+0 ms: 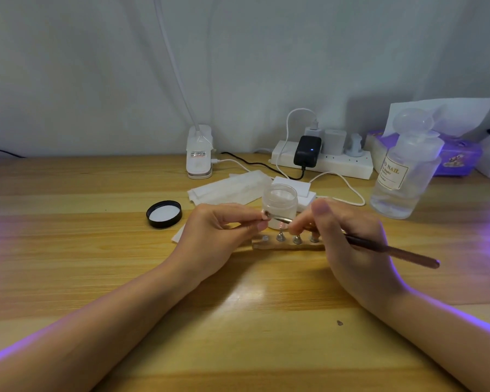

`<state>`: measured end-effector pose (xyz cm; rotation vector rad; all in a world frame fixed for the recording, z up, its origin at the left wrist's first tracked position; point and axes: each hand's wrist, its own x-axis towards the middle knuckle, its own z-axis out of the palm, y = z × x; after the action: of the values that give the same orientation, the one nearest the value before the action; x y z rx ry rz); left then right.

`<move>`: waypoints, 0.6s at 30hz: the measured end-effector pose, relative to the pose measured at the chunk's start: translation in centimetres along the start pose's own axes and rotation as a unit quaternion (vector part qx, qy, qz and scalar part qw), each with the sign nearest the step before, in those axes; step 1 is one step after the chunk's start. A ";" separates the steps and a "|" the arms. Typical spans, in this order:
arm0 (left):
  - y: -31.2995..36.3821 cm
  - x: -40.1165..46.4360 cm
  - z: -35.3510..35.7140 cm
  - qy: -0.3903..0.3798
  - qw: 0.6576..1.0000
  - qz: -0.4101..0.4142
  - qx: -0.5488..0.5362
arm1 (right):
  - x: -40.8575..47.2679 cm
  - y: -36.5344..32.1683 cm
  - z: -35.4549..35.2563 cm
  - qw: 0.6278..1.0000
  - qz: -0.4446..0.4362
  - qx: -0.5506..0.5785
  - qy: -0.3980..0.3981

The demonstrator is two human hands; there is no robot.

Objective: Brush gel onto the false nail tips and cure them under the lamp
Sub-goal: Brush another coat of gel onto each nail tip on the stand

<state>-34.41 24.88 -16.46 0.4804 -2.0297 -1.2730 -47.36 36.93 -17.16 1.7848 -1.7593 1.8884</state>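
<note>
My left hand [224, 230] pinches a small false nail tip on its holder [266, 215] between thumb and fingers, just in front of an open clear gel jar [280, 202]. My right hand [348, 239] grips a dark brush [393, 251] like a pen, and the brush's tip touches the pinched nail tip. Below the hands lies a wooden stand [289, 244] carrying several metal nail holders [297, 239]. The white clip lamp [199, 154] stands at the back of the desk, its neck rising out of view.
The jar's black lid [164, 214] lies upturned on the left. White wipes [229, 188] and a small white box [292, 185] sit behind the jar. A clear liquid bottle [405, 171], a power strip [323, 159] with chargers and cables, and a purple tissue box [458, 154] stand at the back right.
</note>
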 end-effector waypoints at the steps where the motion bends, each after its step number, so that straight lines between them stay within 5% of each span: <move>1: 0.0 0.0 0.0 0.004 1.000 -0.006 -0.005 | 0.0 0.0 0.0 1.000 0.007 0.022 0.003; 18: -0.1 0.1 0.1 0.007 0.999 -0.037 -0.006 | 0.0 -0.1 0.0 1.000 -0.005 0.002 0.019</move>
<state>-34.53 24.87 -16.54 0.5623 -2.0082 -1.3206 -47.28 37.02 -17.11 1.7445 -1.7325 1.9086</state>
